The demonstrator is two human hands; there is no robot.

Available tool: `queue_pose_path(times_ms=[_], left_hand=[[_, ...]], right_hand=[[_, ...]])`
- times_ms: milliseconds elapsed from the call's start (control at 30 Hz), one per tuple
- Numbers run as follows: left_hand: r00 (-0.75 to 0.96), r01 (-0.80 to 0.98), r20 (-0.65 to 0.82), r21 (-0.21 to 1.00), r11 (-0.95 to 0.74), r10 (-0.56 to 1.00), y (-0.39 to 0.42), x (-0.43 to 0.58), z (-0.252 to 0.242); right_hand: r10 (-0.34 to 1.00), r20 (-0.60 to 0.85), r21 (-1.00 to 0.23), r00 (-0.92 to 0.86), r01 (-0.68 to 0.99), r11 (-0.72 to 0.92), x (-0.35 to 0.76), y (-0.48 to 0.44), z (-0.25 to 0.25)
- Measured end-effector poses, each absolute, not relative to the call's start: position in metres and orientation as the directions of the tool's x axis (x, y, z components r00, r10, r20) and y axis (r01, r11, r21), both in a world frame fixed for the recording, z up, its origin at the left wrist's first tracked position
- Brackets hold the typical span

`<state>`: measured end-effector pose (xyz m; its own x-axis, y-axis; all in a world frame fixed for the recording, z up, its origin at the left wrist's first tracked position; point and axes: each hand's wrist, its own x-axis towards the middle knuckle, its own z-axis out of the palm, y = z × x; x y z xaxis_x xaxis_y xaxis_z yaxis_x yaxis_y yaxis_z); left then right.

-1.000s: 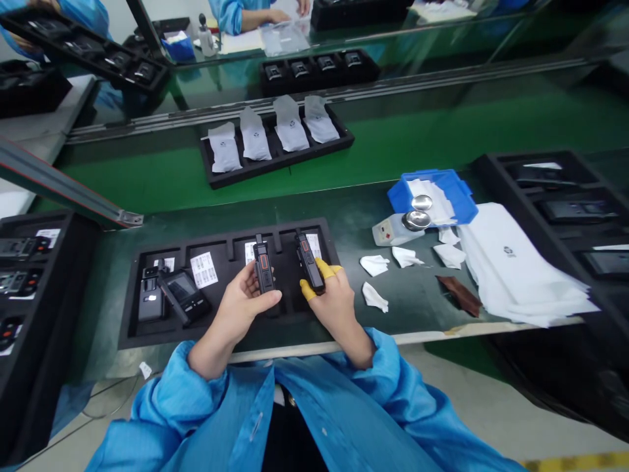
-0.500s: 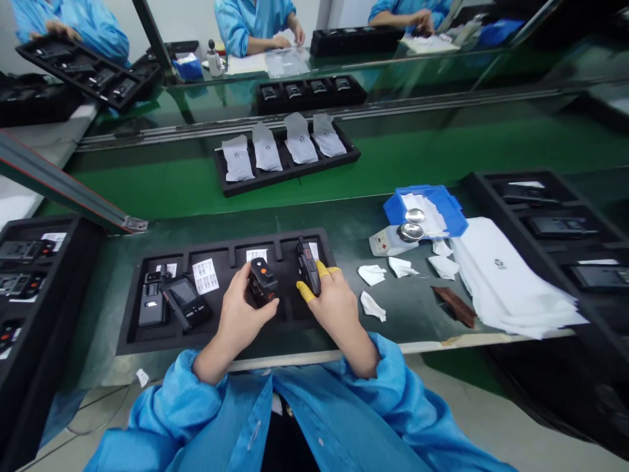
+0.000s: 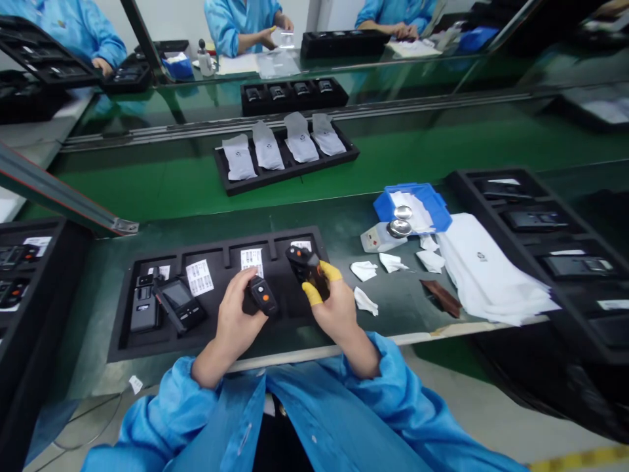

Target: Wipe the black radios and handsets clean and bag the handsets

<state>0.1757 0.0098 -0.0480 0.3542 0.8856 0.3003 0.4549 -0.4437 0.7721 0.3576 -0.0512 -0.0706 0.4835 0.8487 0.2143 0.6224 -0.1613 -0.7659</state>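
My left hand [image 3: 238, 321] is closed around a black handheld device [image 3: 264, 295] whose end shows an orange button and a pale one. In my right hand [image 3: 337, 303], with yellow finger cots on two fingers, is a second black handheld device [image 3: 308, 267], tilted, with an orange spot near its top. Both are above a black foam tray [image 3: 118, 328]. At the tray's left end lies a device with a screen [image 3: 179, 298], leaning against a flat black device [image 3: 144, 308]. White printed labels [image 3: 200, 278] lie in the tray's compartments.
A white bottle with a metal top [image 3: 378, 237] stands by a blue bin [image 3: 437, 208] of white cloths. Crumpled white pieces [image 3: 363, 270], a brown scrap [image 3: 441, 297] and white bags [image 3: 496, 275] lie to the right. Foam trays flank both sides. Co-workers sit across the green bench.
The device in my right hand has turned, showing its top and orange spot. My left hand has tilted its device slightly. The view has shifted a little; a co-worker across now lifts a clear bag.
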Motion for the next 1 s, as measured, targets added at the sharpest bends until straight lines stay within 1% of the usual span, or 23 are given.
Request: queue_pose_path(times_ms=[33, 100, 167, 267, 333, 400, 467, 533, 567, 633, 667, 733, 767, 800, 833, 900, 1000], left_hand=[[0.336, 0.458, 0.284, 0.784, -0.419, 0.898, 0.011, 0.175, -0.050], [0.288, 0.479, 0.222, 0.809, -0.340, 0.932, 0.013, 0.175, -0.056], [0.236, 0.497, 0.149, 0.830, -0.252, 0.960, 0.015, 0.177, -0.061], [0.217, 0.473, 0.099, 0.860, -0.193, 0.971, 0.016, 0.180, -0.065], [0.221, 0.430, 0.040, 0.893, -0.134, 0.974, 0.017, 0.182, -0.065], [0.181, 0.343, -0.091, 0.939, 0.024, 0.979, 0.019, 0.182, -0.066], [0.117, 0.215, -0.220, 0.958, 0.192, 0.968, 0.025, 0.182, -0.067], [0.078, 0.102, -0.281, 0.957, 0.273, 0.956, 0.031, 0.181, -0.066], [0.068, 0.057, -0.300, 0.953, 0.296, 0.952, 0.034, 0.180, -0.065], [0.065, -0.089, -0.377, 0.920, 0.382, 0.924, 0.037, 0.180, -0.058], [0.077, -0.198, -0.432, 0.877, 0.439, 0.899, 0.038, 0.181, -0.054], [0.159, -0.409, -0.502, 0.750, 0.519, 0.850, 0.036, 0.181, -0.043], [0.223, -0.478, -0.501, 0.691, 0.542, 0.836, 0.035, 0.181, -0.038], [0.296, -0.508, -0.478, 0.654, 0.560, 0.827, 0.033, 0.180, -0.034], [0.370, -0.515, -0.446, 0.631, 0.580, 0.815, 0.031, 0.179, -0.031], [0.506, -0.487, -0.385, 0.611, 0.624, 0.772, 0.027, 0.174, -0.027], [0.645, -0.402, -0.300, 0.650, 0.645, 0.703, 0.024, 0.164, -0.027]], right_hand=[[0.842, 0.231, -0.818, 0.487, 0.566, -0.103, 0.356, -0.056, -0.076], [0.840, 0.231, -0.884, 0.491, 0.467, -0.030, 0.352, -0.061, -0.086], [0.852, 0.210, -0.910, 0.479, 0.415, -0.009, 0.349, -0.063, -0.094], [0.879, 0.178, -0.921, 0.442, 0.389, -0.009, 0.348, -0.063, -0.098], [0.888, 0.167, -0.928, 0.427, 0.373, -0.005, 0.349, -0.062, -0.097], [0.893, 0.145, -0.937, 0.426, 0.348, -0.014, 0.349, -0.062, -0.097], [0.892, 0.103, -0.952, 0.441, 0.302, -0.039, 0.349, -0.062, -0.097], [0.881, 0.043, -0.981, 0.470, 0.188, -0.052, 0.349, -0.061, -0.096], [0.877, 0.008, -0.995, 0.481, 0.092, -0.041, 0.348, -0.060, -0.094], [0.873, -0.076, -0.984, 0.483, -0.176, 0.011, 0.348, -0.059, -0.087], [0.878, -0.135, -0.943, 0.459, -0.332, 0.029, 0.348, -0.058, -0.082], [0.900, -0.276, -0.785, 0.338, -0.620, -0.009, 0.350, -0.058, -0.070], [0.907, -0.342, -0.685, 0.246, -0.726, -0.061, 0.352, -0.057, -0.065], [0.907, -0.393, -0.587, 0.153, -0.800, -0.120, 0.353, -0.057, -0.060], [0.902, -0.426, -0.503, 0.075, -0.848, -0.168, 0.355, -0.057, -0.057], [0.887, -0.462, -0.385, -0.006, -0.900, -0.207, 0.356, -0.056, -0.052], [0.869, -0.494, -0.278, -0.034, -0.941, -0.195, 0.355, -0.053, -0.047]])
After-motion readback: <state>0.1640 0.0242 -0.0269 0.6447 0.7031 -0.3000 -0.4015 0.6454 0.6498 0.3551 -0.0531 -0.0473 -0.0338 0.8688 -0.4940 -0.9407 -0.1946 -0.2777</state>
